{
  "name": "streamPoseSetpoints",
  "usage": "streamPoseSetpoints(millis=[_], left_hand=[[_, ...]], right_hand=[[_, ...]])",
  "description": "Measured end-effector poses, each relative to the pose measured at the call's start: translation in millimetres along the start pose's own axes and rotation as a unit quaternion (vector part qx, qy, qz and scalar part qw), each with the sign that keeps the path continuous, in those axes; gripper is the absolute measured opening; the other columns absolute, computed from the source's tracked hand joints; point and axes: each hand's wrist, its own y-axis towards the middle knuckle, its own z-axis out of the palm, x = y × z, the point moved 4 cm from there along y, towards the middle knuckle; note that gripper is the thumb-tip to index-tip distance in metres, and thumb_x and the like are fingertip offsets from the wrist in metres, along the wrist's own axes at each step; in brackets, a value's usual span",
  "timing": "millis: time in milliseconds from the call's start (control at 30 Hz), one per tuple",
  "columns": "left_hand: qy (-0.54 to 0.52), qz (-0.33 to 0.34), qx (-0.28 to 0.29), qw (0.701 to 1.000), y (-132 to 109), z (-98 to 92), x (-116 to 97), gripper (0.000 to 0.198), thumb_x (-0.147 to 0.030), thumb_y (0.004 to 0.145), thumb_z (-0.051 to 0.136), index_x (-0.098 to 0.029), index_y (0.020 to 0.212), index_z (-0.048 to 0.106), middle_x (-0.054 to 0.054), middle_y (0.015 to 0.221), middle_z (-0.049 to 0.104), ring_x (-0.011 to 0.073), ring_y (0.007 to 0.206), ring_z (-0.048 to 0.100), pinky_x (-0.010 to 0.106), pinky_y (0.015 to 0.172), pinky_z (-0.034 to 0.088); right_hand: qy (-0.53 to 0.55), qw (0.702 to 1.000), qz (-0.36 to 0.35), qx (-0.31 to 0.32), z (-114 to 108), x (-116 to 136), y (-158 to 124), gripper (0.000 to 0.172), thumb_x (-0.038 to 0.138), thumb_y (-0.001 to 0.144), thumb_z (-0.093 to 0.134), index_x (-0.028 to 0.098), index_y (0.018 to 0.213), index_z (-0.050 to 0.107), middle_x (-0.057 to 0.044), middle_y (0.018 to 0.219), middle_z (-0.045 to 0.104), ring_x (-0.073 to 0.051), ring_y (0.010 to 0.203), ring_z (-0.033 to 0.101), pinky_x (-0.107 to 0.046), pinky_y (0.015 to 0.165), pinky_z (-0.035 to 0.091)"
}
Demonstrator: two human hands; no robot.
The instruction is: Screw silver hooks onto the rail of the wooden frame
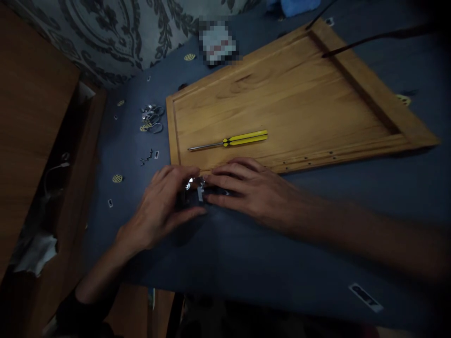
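Observation:
A wooden panel (pixel 289 94) with a raised frame lies flat on the dark cloth, looking like a cabinet door. At its near edge, towards the left corner, is a small shiny metal hinge (pixel 200 192), partly covered by my fingers. My left hand (pixel 160 202) curves round its left side, fingers at the panel edge and thumb below. From the right, my right hand (pixel 250 190) reaches in with its fingertips against the metal; its thumb is hidden. A screwdriver (pixel 243 138) with a yellow and black handle rests on the panel just beyond my hands.
Left of the panel sit a heap of metal fittings (pixel 152 117) and several small screws (pixel 146 157). Behind it stands a blurred-out box (pixel 217 44), with a blue cloth (pixel 299 5) further right. Dark cords (pixel 373 40) cross the panel's right end. Wooden furniture (pixel 31 108) borders the left.

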Motion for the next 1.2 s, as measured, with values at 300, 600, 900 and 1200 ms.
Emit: streamPoseSetpoints(millis=[300,600,900,1200], left_hand=[[0.003,-0.02,-0.039,0.999,-7,17.0,11,0.062,-0.048,0.089,0.08,-0.027,0.139,0.05,0.008,0.125,0.069,0.0281,0.114,0.067,0.046,0.098,0.054],[-0.105,-0.077,-0.042,0.991,-11,21.5,18,0.071,-0.049,0.088,0.081,-0.026,0.143,0.044,0.011,0.127,0.069,0.0319,0.128,0.063,0.054,0.11,0.049],[-0.161,-0.103,-0.057,0.98,-9,26.7,21,0.074,-0.042,0.083,0.086,-0.025,0.141,0.044,0.009,0.123,0.072,0.0318,0.128,0.062,0.054,0.112,0.045],[-0.164,-0.094,-0.054,0.98,-6,25.5,19,0.07,-0.038,0.081,0.086,-0.024,0.137,0.046,0.007,0.119,0.073,0.0307,0.124,0.064,0.053,0.112,0.043]], right_hand=[[0.0,1.0,-0.005,-0.003,1,0,0,0.026,0.018,0.104,0.055,0.026,0.121,0.074,-0.009,0.134,0.073,-0.026,0.122,0.062,-0.048,0.1,0.05],[0.019,1.0,-0.011,-0.009,-1,-1,-3,0.028,0.016,0.105,0.054,0.023,0.123,0.073,-0.01,0.136,0.073,-0.026,0.124,0.062,-0.048,0.104,0.05],[0.054,0.998,0.001,0.011,3,-3,-6,0.039,0.009,0.099,0.055,0.025,0.13,0.072,-0.011,0.138,0.072,-0.028,0.135,0.058,-0.053,0.107,0.051],[-0.005,0.996,0.082,-0.042,-22,-29,-6,0.043,0.012,0.102,0.053,0.019,0.145,0.058,-0.018,0.145,0.065,-0.03,0.134,0.061,-0.053,0.106,0.055]])
